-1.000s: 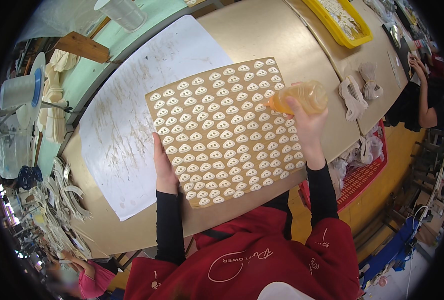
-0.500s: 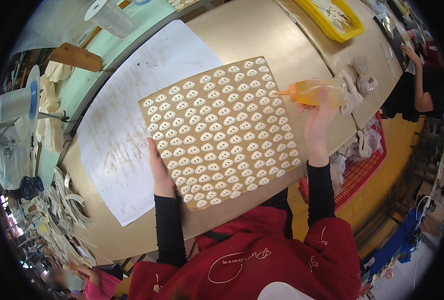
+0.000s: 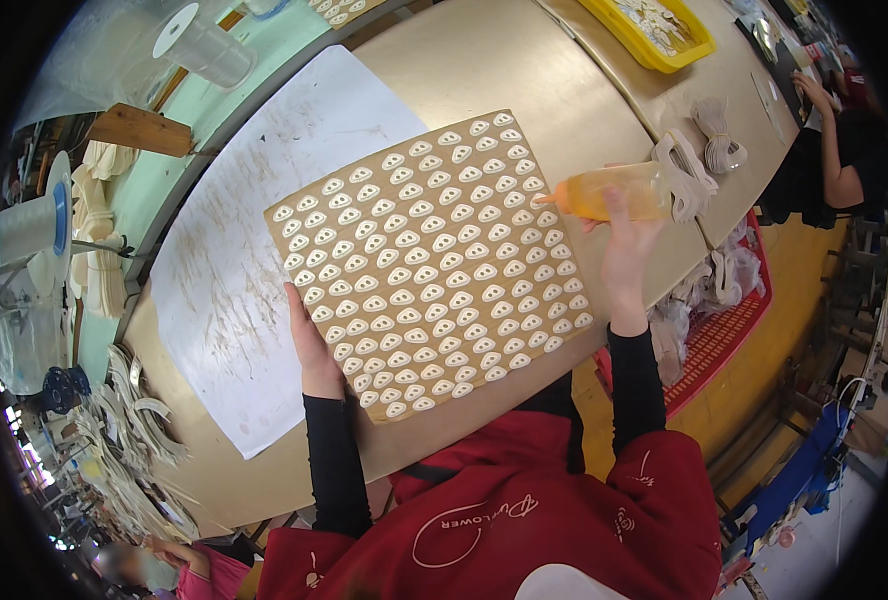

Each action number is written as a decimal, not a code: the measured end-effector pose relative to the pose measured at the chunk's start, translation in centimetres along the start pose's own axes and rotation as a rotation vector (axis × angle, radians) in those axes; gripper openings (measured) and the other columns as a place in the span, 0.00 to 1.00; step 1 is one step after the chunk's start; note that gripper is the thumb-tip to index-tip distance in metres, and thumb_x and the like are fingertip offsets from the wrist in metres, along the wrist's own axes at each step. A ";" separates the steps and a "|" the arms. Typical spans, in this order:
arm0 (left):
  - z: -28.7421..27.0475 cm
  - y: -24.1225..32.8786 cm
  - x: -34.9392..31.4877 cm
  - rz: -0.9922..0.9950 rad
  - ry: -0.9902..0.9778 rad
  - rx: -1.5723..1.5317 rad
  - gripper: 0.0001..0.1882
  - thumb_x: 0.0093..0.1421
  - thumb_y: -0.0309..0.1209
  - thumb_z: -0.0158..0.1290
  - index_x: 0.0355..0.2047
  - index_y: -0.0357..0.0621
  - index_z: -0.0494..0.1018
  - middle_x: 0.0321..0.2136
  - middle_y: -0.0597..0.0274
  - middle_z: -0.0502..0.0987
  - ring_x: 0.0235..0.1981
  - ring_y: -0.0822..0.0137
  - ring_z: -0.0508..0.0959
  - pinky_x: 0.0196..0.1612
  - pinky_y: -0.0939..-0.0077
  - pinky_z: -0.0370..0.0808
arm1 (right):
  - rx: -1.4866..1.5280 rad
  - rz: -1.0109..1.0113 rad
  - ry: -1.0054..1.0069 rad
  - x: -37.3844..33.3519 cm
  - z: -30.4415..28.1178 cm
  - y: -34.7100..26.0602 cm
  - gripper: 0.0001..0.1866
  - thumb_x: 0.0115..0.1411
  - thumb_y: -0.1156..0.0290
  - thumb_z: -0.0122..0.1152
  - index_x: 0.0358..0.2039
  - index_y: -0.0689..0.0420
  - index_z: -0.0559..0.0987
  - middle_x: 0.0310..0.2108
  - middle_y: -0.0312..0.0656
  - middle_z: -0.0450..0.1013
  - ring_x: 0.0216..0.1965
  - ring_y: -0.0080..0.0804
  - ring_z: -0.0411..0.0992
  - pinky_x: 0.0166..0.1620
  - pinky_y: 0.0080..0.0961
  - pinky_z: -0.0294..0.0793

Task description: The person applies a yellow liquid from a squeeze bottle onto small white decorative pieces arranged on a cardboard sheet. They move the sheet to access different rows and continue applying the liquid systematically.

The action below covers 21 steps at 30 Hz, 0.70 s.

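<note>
A flat brown board [image 3: 376, 412] covered with rows of small white rounded-triangular pieces [image 3: 431, 292], each with two holes, is tilted over the table. My left hand [image 3: 314, 350] grips its left edge, thumb showing and the other fingers hidden beneath. My right hand [image 3: 628, 245] is wrapped round a clear squeeze bottle [image 3: 589, 190] of amber liquid. The bottle lies nearly level, its orange nozzle [image 3: 545, 199] pointing left at a piece along the board's right edge. Whether the tip touches that piece, I cannot tell.
Stained white paper [image 3: 214, 330] lies under the board's left side. Bundled pale straps [image 3: 686, 180] and a yellow tray [image 3: 699, 58] of pieces are at the right. A red basket [image 3: 719, 345] stands below the table edge. Another person's arm [image 3: 834, 150] shows at far right.
The nozzle has moved one piece nearer to me along the board's right edge. The board has shifted slightly left in view, with my left hand still on it.
</note>
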<state>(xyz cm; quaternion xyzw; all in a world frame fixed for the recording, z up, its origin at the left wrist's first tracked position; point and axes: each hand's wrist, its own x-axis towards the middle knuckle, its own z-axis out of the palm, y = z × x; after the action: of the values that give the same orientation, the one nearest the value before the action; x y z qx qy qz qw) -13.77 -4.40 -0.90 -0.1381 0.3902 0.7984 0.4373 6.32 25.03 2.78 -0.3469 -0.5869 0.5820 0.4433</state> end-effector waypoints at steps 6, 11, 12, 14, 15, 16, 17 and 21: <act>-0.1 0.0 0.1 0.002 -0.009 -0.010 0.34 0.68 0.56 0.37 0.61 0.42 0.61 0.56 0.52 0.70 0.53 0.56 0.74 0.54 0.58 0.73 | 0.080 0.031 0.013 -0.1 0.7 0.2 0.17 0.59 0.71 0.65 0.45 0.65 0.72 0.33 0.42 0.74 0.27 0.25 0.74 0.24 0.18 0.72; -0.4 0.0 0.1 0.008 -0.011 -0.010 0.33 0.68 0.56 0.37 0.62 0.42 0.60 0.56 0.52 0.69 0.53 0.56 0.74 0.54 0.59 0.73 | 0.063 0.027 0.014 0.3 1.1 0.0 0.16 0.59 0.71 0.65 0.43 0.65 0.73 0.33 0.41 0.74 0.26 0.24 0.73 0.23 0.17 0.72; -0.4 0.0 0.1 0.010 -0.021 -0.011 0.33 0.68 0.55 0.37 0.62 0.42 0.60 0.56 0.53 0.69 0.53 0.56 0.73 0.54 0.59 0.73 | 0.037 0.015 0.005 0.3 1.2 0.0 0.16 0.60 0.69 0.64 0.44 0.65 0.73 0.32 0.42 0.75 0.26 0.24 0.73 0.23 0.18 0.72; -0.5 0.0 0.1 0.014 -0.025 -0.008 0.33 0.69 0.55 0.37 0.62 0.42 0.59 0.57 0.53 0.69 0.54 0.56 0.73 0.54 0.60 0.72 | 0.040 0.016 -0.002 0.4 1.2 0.0 0.16 0.60 0.69 0.64 0.43 0.64 0.73 0.32 0.41 0.75 0.25 0.24 0.73 0.23 0.17 0.71; -0.5 0.0 0.2 0.017 -0.020 -0.005 0.33 0.69 0.55 0.37 0.62 0.42 0.59 0.57 0.53 0.69 0.54 0.56 0.73 0.54 0.60 0.72 | 0.069 0.029 -0.001 0.5 1.2 0.0 0.15 0.59 0.71 0.65 0.42 0.64 0.73 0.32 0.41 0.75 0.25 0.23 0.73 0.23 0.16 0.71; -0.5 0.0 0.2 0.016 -0.023 -0.011 0.33 0.69 0.55 0.37 0.62 0.42 0.59 0.57 0.53 0.69 0.54 0.56 0.73 0.54 0.60 0.72 | 0.097 0.041 0.001 0.5 1.2 0.0 0.14 0.58 0.73 0.66 0.41 0.64 0.73 0.32 0.40 0.75 0.25 0.22 0.72 0.23 0.16 0.70; -0.5 0.0 0.2 0.020 -0.012 0.001 0.33 0.69 0.55 0.37 0.62 0.42 0.59 0.57 0.53 0.69 0.54 0.56 0.73 0.54 0.60 0.72 | 0.099 0.049 -0.003 0.5 1.3 0.1 0.14 0.58 0.73 0.66 0.41 0.64 0.74 0.32 0.40 0.75 0.25 0.22 0.72 0.23 0.16 0.70; -0.5 -0.1 0.1 0.016 -0.010 0.002 0.33 0.69 0.55 0.37 0.62 0.42 0.60 0.57 0.53 0.69 0.54 0.56 0.73 0.54 0.60 0.72 | 0.099 0.067 0.000 0.4 1.6 0.2 0.13 0.58 0.73 0.67 0.40 0.63 0.75 0.31 0.39 0.75 0.25 0.21 0.72 0.23 0.15 0.71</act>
<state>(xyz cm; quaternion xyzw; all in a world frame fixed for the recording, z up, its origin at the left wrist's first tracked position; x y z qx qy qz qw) -13.84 -4.69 -1.32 -0.1304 0.3898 0.8023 0.4328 4.68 24.80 2.77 -0.3441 -0.5454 0.6247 0.4403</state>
